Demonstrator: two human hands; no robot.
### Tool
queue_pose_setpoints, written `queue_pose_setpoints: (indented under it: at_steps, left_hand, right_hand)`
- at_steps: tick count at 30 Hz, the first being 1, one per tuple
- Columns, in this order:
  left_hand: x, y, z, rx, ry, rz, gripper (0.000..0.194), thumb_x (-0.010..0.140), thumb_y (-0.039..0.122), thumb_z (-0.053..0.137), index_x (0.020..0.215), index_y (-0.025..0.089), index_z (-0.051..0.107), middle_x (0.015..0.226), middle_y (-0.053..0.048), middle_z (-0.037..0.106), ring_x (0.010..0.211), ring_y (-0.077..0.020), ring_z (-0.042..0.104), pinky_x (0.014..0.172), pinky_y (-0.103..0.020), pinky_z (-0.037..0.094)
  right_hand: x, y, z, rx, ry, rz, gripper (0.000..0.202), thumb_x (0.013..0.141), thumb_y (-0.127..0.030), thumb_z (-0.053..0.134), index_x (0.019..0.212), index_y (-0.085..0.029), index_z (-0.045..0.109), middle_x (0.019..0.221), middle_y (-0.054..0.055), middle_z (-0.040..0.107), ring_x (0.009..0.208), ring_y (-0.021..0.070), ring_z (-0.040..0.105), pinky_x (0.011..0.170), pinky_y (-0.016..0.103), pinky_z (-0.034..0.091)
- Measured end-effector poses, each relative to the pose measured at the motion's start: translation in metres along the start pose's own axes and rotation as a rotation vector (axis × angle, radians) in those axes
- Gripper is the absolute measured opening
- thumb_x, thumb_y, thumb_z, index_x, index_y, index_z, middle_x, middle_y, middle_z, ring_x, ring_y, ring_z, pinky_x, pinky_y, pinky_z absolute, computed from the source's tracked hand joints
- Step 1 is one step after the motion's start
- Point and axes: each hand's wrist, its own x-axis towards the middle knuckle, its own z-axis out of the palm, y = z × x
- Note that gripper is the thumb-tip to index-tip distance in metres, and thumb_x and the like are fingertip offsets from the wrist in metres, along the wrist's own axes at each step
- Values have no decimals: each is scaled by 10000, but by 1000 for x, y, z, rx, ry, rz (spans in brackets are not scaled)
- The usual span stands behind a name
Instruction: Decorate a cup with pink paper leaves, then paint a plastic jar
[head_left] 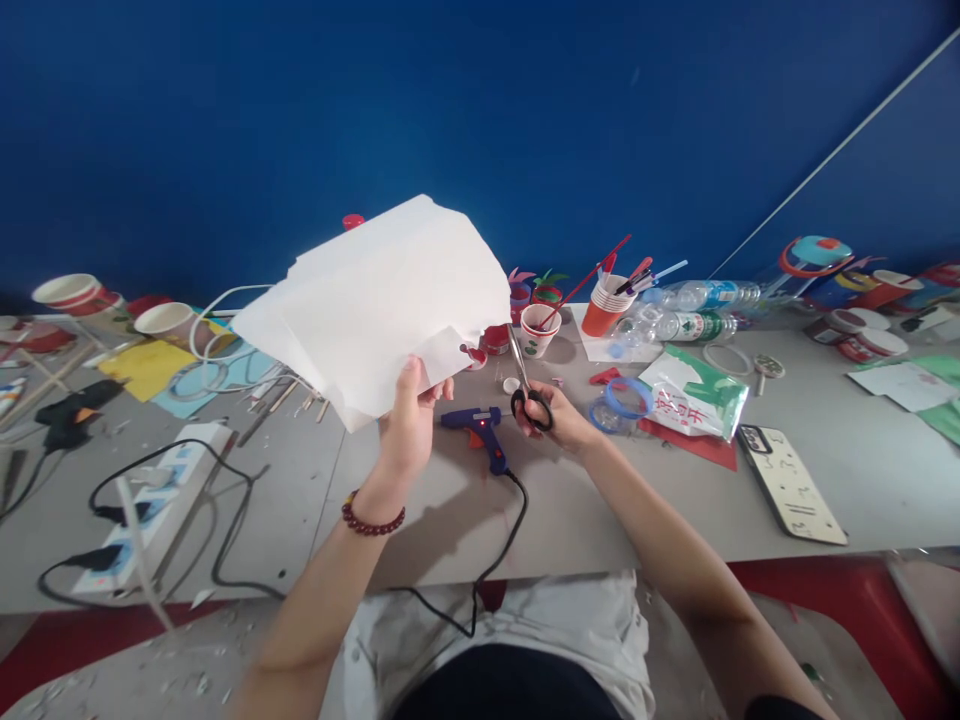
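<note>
Several white paper sheets (382,300) are held up above the table by my left hand (409,425), its thumb on top near their lower right edge. My right hand (551,420) has its fingers in the black handles of a pair of scissors (519,355), whose blades point up and away, right of the paper. A blue glue gun (486,430) lies on the table between my hands, a small red light on its body. Just beyond the scissors stands a printed paper cup (538,335) with a red stick in it.
A white power strip (154,510) with black cables is at the left, near yellow paper (146,370). To the right are orange cups (604,310) with pens, plastic bottles (694,325), blue tape rings (628,397), a green-white packet (694,393) and a phone (791,485).
</note>
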Motion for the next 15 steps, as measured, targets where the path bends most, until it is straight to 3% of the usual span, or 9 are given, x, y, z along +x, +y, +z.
queue_pose_setpoints:
  at_steps: [3,6,10,15]
  left_hand:
    - [0,15,-10,68,-20,50,419,903,519,553,630,207,499,554,36,345,552,-124,391,599,-289,427]
    - [0,34,-26,71,42,131,392,921,484,528,643,207,508,548,41,317,537,-124,351,576,-287,399]
    - [-6,62,-40,93,125,202,354,916,446,531,654,213,483,531,62,256,497,-110,257,513,-270,343]
    - [-24,75,-42,204,195,172,348,815,473,672,662,212,499,519,77,305,431,-78,193,426,-274,261]
  right_hand:
    - [1,4,1,-225,154,-3,522,683,-621,761,682,-208,442,549,-41,549,447,81,417,448,222,303]
    - [1,4,7,-629,237,-44,451,682,-529,789,626,-187,501,581,-33,524,546,98,445,529,230,331]
    - [-6,-4,30,-1137,30,-87,319,747,-455,746,678,-178,603,733,21,638,677,133,554,585,235,331]
    - [-19,1,75,-1464,-214,14,323,840,-508,640,868,-191,696,788,77,729,743,210,680,591,259,376]
